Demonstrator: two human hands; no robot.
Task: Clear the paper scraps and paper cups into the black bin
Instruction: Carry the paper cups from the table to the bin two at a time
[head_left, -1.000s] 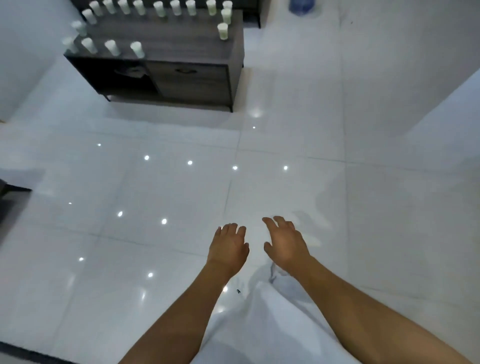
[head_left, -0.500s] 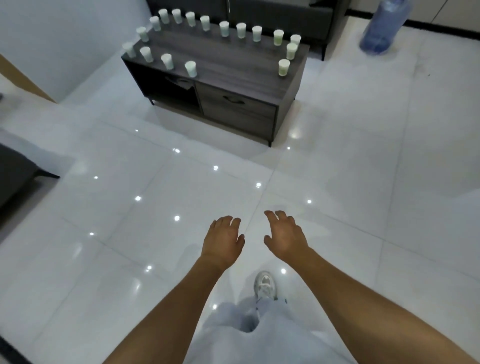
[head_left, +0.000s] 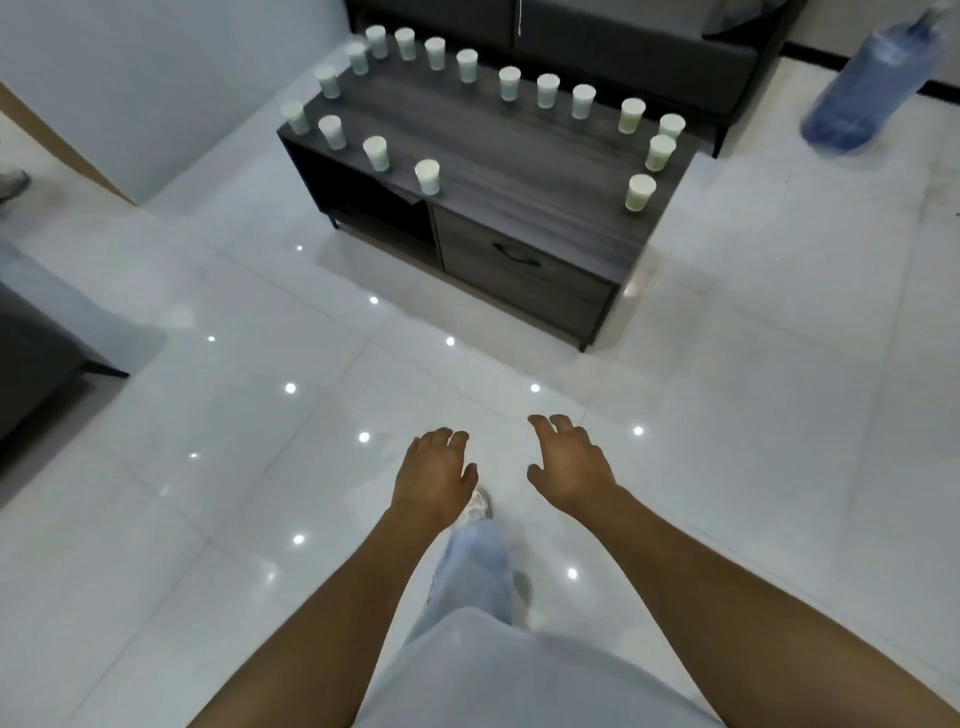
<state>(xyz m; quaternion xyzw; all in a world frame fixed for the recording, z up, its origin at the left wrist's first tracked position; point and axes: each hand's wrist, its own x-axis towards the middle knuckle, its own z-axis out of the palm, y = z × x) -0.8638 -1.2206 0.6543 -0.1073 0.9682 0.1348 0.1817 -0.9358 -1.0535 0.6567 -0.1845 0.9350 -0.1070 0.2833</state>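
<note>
Your left hand hides most of your shoe. The blue water jug is motion-blurred, its top cut by the upper edge. Far-left paper cups on the cabinet smear. You can't read the open shelf's contents.

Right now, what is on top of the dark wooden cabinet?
Many white paper cups stand upright along the edges of the dark wooden cabinet, and its middle is bare. What the cups hold cannot be seen. The drawer is closed, so its inside is hidden.
</note>
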